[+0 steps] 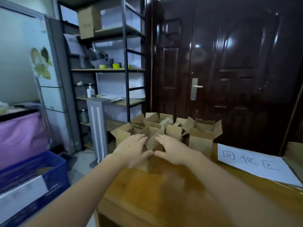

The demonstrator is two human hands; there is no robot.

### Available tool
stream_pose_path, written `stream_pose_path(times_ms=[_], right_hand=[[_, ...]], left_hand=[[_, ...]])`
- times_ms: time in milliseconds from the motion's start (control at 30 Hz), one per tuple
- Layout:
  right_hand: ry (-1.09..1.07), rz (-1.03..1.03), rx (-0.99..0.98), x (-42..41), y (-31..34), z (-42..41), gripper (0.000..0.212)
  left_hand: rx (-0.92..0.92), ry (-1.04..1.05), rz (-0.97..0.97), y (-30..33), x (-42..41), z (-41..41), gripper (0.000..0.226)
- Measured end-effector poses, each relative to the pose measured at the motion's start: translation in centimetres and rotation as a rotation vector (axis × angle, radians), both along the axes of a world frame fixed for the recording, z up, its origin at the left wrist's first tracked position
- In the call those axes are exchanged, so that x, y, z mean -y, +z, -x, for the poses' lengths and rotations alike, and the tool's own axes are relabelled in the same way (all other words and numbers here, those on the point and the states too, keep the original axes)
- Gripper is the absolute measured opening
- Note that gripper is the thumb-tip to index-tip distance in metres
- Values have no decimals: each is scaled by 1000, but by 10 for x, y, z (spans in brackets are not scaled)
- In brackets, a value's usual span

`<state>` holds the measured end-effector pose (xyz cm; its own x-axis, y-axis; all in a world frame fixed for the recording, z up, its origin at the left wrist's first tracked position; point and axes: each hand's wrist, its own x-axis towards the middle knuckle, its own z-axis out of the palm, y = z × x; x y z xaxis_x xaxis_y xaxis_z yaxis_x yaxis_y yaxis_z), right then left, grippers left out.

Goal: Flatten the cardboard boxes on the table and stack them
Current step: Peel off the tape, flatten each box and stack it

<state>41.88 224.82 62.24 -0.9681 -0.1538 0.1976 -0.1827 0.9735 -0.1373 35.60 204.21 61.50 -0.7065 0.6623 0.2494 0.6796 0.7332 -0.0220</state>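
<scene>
A small cardboard box [151,149] stands at the near front of a cluster of open boxes [173,126] on the far left part of a wooden table [164,194], with the left hand [133,150] and right hand [172,151] pressed against its 2 sides, fingers spread over its top and thumbs nearly meeting at its front. The cluster's flaps stand up and I cannot count it exactly, though 1 taller box [202,138] stands at its right, beside 1 white paper sheet [255,163] with handwritten characters lying flat on the table. Behind the table is a dark glossy door [229,63], left of it a metal shelving rack [106,63] holding 1 cardboard carton [87,22], yellow tape rolls [116,65] and 1 pump bottle [90,91], and on the floor at lower left 1 blue plastic crate [32,182] with a white board in it.
</scene>
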Motion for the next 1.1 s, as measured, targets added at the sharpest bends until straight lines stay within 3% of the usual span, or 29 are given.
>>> stream_pose_path(times_ms=[167, 500, 767, 967, 1100], right_hand=[[9, -94, 2, 26, -10, 34, 81], [73, -114, -64, 20, -33, 34, 67], [94, -41, -68, -1, -32, -18, 64], [43, -30, -45, -36, -31, -77, 64], [-40, 0, -44, -68, -32, -122, 63]], left_hand=[[-21, 58, 62, -14, 13, 25, 86], [-82, -60, -7, -20, 15, 28, 76], [-62, -131, -53, -17, 12, 0, 78], [-18, -171, -226, -33, -22, -49, 80], [-10, -231, -298, -41, -65, -76, 65]])
